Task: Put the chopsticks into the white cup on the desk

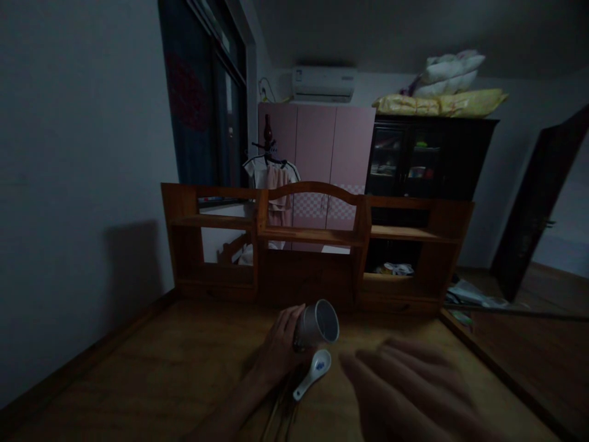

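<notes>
My left hand (281, 344) is closed around a grey metal cup (311, 326), which is tilted with its mouth facing right. Just below the cup lies a white ceramic soup spoon (317, 367) with a blue mark in its bowl. Several thin sticks, perhaps chopsticks (272, 417), lie left of the spoon's handle, partly hidden by my left forearm. To the right of the spoon, my right hand (409, 387) is raised close to the camera and blurred. Its fingers look stretched out to the left, and I see nothing held in them.
A wooden shelf unit (310, 234) stands along the far edge of the wooden surface (184, 356). On the left is a wall (83, 184); a raised wooden edge (497, 374) runs down the right side. Behind are a clothes stand, pink wardrobe (315, 141) and dark cabinet.
</notes>
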Demonstrator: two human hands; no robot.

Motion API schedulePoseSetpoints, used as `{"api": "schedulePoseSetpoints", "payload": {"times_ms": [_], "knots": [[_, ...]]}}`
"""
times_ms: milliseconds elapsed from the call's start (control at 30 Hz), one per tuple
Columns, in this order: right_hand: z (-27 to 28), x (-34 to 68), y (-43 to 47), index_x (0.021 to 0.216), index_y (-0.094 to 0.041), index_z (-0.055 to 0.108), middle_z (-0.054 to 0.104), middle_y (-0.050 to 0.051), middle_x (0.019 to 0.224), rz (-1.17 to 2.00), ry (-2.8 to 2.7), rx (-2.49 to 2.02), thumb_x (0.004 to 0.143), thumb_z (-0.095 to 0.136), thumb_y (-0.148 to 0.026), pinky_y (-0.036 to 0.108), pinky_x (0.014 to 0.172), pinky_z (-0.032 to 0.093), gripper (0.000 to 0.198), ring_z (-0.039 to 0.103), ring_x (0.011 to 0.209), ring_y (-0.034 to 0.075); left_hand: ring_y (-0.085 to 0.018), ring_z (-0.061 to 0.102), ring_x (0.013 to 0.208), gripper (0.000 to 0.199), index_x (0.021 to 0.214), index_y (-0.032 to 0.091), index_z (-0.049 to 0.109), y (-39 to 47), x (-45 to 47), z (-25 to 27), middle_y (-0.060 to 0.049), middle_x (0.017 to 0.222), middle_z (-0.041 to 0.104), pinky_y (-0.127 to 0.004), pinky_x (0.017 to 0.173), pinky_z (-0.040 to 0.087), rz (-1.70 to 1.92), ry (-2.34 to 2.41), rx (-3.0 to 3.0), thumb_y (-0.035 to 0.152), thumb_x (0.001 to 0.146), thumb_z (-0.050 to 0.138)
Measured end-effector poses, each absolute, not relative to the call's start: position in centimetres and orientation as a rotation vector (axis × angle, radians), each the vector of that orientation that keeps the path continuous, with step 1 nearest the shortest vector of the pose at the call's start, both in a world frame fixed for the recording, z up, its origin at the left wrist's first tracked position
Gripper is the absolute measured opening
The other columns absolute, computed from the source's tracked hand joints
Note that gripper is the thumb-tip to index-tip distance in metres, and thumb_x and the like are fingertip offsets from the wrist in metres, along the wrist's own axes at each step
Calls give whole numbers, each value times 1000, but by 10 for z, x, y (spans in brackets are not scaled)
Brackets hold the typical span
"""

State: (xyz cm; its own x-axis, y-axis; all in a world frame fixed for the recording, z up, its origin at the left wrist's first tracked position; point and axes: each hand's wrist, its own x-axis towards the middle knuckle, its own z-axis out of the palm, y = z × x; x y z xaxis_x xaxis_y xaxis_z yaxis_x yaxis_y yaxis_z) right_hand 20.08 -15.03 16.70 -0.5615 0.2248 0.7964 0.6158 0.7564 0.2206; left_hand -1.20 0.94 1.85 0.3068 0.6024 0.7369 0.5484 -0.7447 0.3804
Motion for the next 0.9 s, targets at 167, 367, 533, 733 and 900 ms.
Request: {"api": "schedulePoseSetpoints", "payload": {"times_ms": [167,367,533,733,900], "knots": [[121,181,-94,130,-20,48,59,12,127,-434,-2177,-1132,89,56,-31,33,66,58,42,68,93,24,-31,50,118,73,135,23,37,8,-13,18,-13,129,52,-51,98,44,1500,1047,2456,34,72,72],[83,181,-70,99,-23,58,66,3,102,-148,-2284,-1244,94,46,-21,24,58,50,13,68,72,16,-29,48,120,74,136,22,34,3,-14,17,-13,129,51,-47,99,43,1466,968,2504,40,74,71],[100,214,-56,92,-21,54,63,4,91,-186,-2151,-1288,96,41,-20,24,58,46,13,64,69,15,-31,40,128,82,142,23,32,6,-11,16,-12,137,45,-51,107,36,1297,1057,2608,47,74,71],[89,271,-29,85,-22,53,62,4,88,-258,-2078,-1437,93,45,-25,26,58,45,12,62,67,16,-24,53,104,30,115,23,56,26,-15,-6,-7,108,56,-41,91,46,1213,1342,2506,36,88,54],[55,292,-18,93,-21,56,63,6,95,-251,-2146,-1342,94,42,-23,25,56,45,14,60,61,13,-20,54,89,27,96,20,55,32,-20,-21,-5,97,53,-32,79,46,958,1504,2418,45,86,53]]}}
